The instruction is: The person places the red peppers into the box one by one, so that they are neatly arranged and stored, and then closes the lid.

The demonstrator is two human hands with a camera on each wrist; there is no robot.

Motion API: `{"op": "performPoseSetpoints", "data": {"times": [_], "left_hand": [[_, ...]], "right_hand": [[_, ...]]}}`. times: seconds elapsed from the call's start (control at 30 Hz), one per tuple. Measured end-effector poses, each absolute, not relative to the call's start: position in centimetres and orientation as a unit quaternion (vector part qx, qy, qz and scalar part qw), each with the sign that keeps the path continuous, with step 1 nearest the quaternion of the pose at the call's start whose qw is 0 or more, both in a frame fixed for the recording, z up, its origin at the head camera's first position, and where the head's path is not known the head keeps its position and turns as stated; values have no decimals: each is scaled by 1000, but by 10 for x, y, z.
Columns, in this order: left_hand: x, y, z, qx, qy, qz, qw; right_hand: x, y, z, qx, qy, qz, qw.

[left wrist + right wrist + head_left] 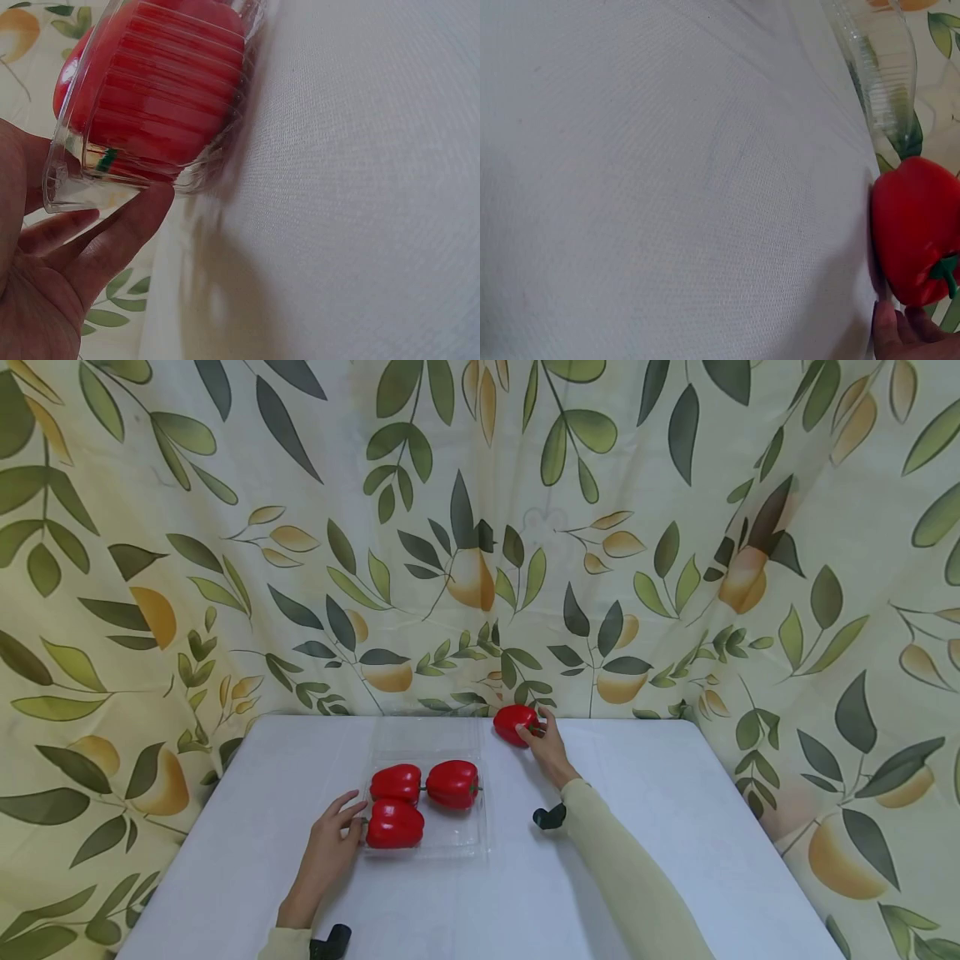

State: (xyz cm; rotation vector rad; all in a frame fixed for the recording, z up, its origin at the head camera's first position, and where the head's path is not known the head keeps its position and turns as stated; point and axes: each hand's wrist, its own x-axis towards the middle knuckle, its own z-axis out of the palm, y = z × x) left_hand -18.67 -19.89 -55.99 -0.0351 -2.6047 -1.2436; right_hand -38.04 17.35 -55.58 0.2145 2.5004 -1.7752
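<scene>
Three red bell peppers (395, 824) lie in a clear plastic tray (457, 839) on the table, two on its left side and one at right. At the tray's left edge, my left hand (330, 839) grips the rim beside the stem of the nearest pepper. The left wrist view shows my left hand (97, 255) with a finger against the tray's ribbed side, a red pepper (172, 82) behind the plastic. Near the table's far edge, my right hand (549, 752) holds another red bell pepper (514, 725) by its stem end. Fingertips of my right hand (911, 337) touch this pepper (919, 225).
A white cloth covers the table (637, 793). Behind its far edge hangs a leaf-patterned curtain (480, 610), which also runs along both sides. The tray's clear wall (889, 67) stands left of the pepper in my right hand.
</scene>
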Motion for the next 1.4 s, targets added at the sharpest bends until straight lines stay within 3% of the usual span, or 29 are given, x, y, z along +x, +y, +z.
{"op": "performPoseSetpoints", "data": {"times": [0.63, 1.4], "left_hand": [[-184, -196, -558, -12, -893, -438, 105], [-186, -202, -556, -17, -897, -428, 112]], "right_hand": [[-369, 181, -554, 55, 830, -556, 16], [-344, 176, -519, 12, 812, -583, -26]]}}
